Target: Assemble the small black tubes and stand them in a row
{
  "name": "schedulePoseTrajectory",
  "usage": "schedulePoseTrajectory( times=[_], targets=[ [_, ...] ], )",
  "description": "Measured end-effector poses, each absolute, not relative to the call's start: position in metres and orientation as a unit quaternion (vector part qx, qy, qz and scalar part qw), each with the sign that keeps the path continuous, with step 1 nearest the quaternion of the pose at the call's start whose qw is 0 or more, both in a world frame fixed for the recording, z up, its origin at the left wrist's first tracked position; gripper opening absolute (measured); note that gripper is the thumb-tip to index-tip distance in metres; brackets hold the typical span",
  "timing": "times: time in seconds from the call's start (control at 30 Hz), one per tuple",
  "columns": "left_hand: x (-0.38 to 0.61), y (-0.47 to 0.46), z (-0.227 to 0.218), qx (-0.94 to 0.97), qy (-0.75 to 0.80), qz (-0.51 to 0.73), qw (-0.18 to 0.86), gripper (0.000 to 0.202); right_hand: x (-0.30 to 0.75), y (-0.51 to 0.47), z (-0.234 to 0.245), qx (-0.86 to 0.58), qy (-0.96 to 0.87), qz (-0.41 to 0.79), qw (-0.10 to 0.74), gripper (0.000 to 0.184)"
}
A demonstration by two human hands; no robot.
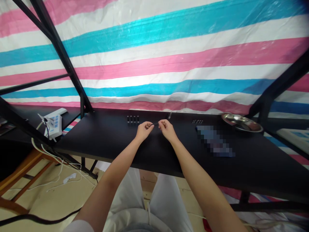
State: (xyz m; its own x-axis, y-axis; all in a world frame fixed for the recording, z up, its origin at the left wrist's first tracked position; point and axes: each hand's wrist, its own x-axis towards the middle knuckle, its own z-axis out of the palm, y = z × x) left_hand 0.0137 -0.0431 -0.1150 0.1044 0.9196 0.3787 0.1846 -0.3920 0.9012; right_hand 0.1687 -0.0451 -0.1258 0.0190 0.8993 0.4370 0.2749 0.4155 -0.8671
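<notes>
My left hand (pixel 144 130) and my right hand (pixel 167 130) come close together over the black table, fingers pinched. A thin dark rod (pixel 155 124) spans the small gap between them, gripped at one end by each hand; its exact kind is too small to make out. Just beyond my left hand stands a row of several small dark cylinders (pixel 133 119) with pale ends. Past my right hand lies a narrow silvery strip (pixel 170 115). Farther right are several tiny metallic pieces (pixel 198 121).
A round shiny metal tray (pixel 259 129) sits at the right of the black table (pixel 101 135). Nearer me is a pixelated blue item (pixel 214 141). Black frame posts (pixel 65 58) and a striped sheet (pixel 169 71) bound the back. At left is a white device (pixel 55 127).
</notes>
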Motion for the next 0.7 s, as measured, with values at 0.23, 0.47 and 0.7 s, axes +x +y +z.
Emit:
schedulePoseTrajectory(
  times=[0.23,0.47,0.7],
  targets=[
    [0.0133,-0.0423,-0.1170,0.677,0.428,0.507,0.319,0.018,0.1690,-0.0457,-0.1255,-0.462,-0.647,0.271,0.542,0.025],
    [0.0149,-0.0477,-0.1110,0.698,0.441,0.487,0.284,0.017,0.1679,-0.0433,-0.1234,-0.456,-0.618,0.305,0.563,0.030],
    [0.0139,-0.0485,-0.1070,0.719,0.432,0.493,0.233,0.015,0.1679,-0.0420,-0.1195,-0.456,-0.569,0.360,0.582,0.033]
  ],
)
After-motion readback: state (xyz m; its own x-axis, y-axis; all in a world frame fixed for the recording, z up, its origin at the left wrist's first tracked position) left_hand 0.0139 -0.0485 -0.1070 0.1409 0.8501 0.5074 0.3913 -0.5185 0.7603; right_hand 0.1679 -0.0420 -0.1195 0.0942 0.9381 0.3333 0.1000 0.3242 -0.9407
